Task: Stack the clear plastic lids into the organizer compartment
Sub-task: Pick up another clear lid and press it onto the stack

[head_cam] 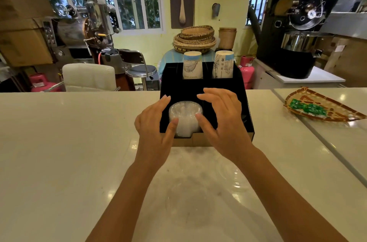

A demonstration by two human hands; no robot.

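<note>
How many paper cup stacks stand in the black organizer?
2. One paper cup stack stands in the back left slot of the organizer, the other in the back right slot. Their lower parts are hidden.

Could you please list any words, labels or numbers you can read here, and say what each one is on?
None can be read.
Left paper cup: a drawing with a line of print beneath, too small to read.
Right paper cup: small symbols and print, blurred.
Green packets in the woven tray: markings too small.

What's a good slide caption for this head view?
Both hands settle clear lids into the black organizer.
</note>
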